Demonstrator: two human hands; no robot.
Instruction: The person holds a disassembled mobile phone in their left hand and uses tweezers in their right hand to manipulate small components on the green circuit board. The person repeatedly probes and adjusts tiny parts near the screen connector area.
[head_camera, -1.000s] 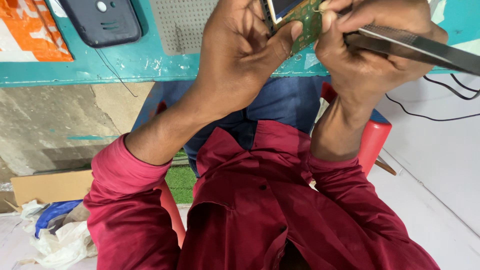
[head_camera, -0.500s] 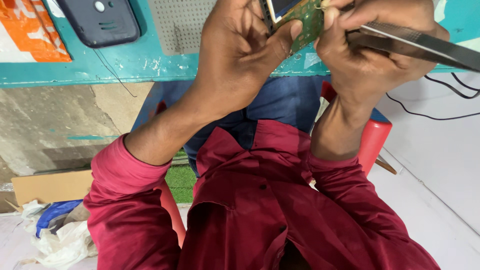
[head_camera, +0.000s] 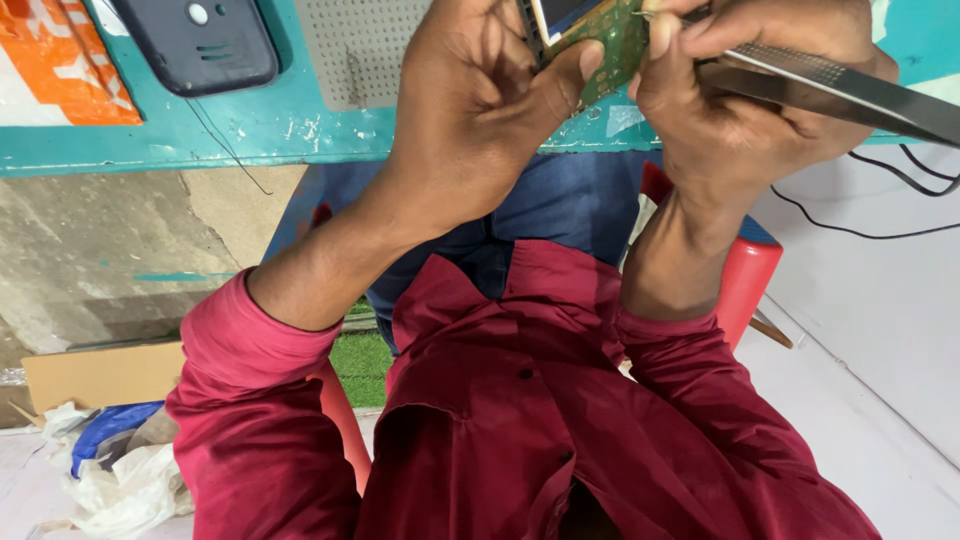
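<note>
Green circuit board (head_camera: 612, 40) pinched in the closed left hand (head_camera: 480, 110), right hand (head_camera: 760, 100) gripping metal tweezers (head_camera: 840, 85) tight

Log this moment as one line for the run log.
left hand: holds green circuit board | right hand: grips metal tweezers at board | teal bench

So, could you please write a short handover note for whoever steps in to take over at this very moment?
Left hand: holds the green circuit board by its edge, thumb pressed on it.
Right hand: has its grip closed on metal tweezers, tips at the board's top edge.
Both are raised over the teal bench; a dark phone back cover lies at the left.
Done: board is out and in hand.
Left: the tweezer work at the board; what the tips touch is too small to tell.
</note>
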